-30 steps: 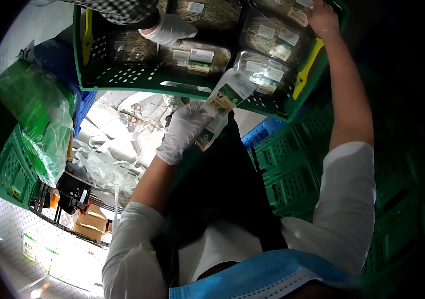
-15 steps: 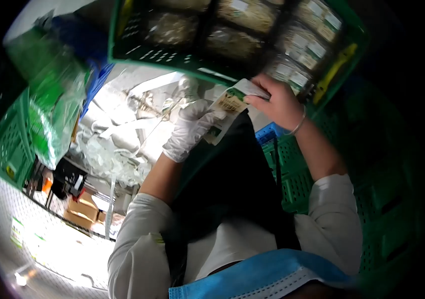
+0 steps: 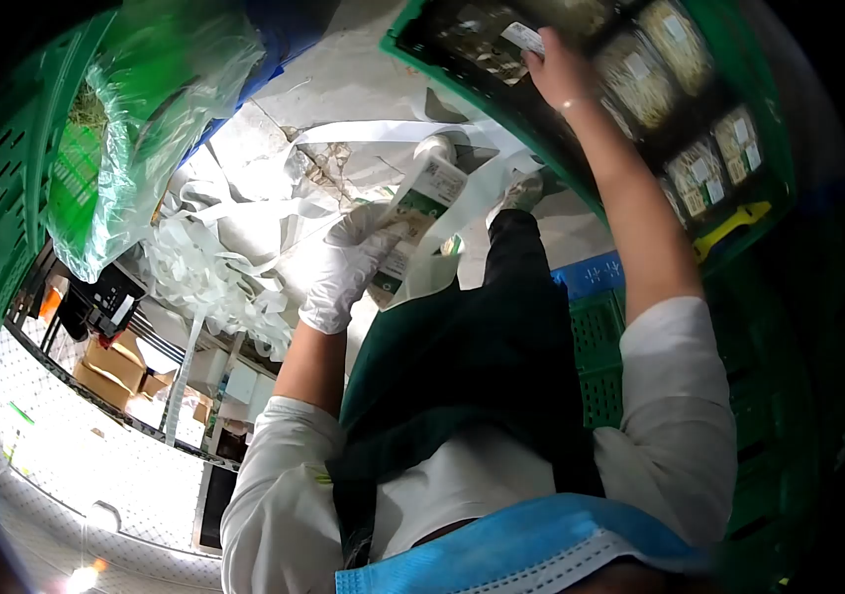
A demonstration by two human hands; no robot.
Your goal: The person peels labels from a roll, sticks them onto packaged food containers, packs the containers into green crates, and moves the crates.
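Observation:
My left hand [image 3: 341, 272], in a white glove, is closed around a strip of printed labels [image 3: 429, 190] with green and white print. Pale backing paper [image 3: 467, 193] trails from the strip across my dark apron. My right hand [image 3: 563, 77], bare with a band at the wrist, reaches into a green crate [image 3: 581, 183] at the upper right. Its thumb and fingers pinch a white label [image 3: 522, 39] over a clear pack [image 3: 482, 30] of pale, stringy food. Whether the label touches the pack cannot be made out. More packs [image 3: 640, 77] lie in the crate, several with labels.
Curled backing paper [image 3: 209, 287] is heaped at the left. A green crate [image 3: 6, 168] with a plastic bag [image 3: 150, 129] stands beyond it. Below are a black device [image 3: 110, 302] and cardboard boxes [image 3: 115, 366]. Stacked green crates [image 3: 600, 332] stand at the right.
My right hand has left the label strip and moved up into the crate with a label. The left hand keeps the strip. The view has shifted, bringing more of the crate's right side in.

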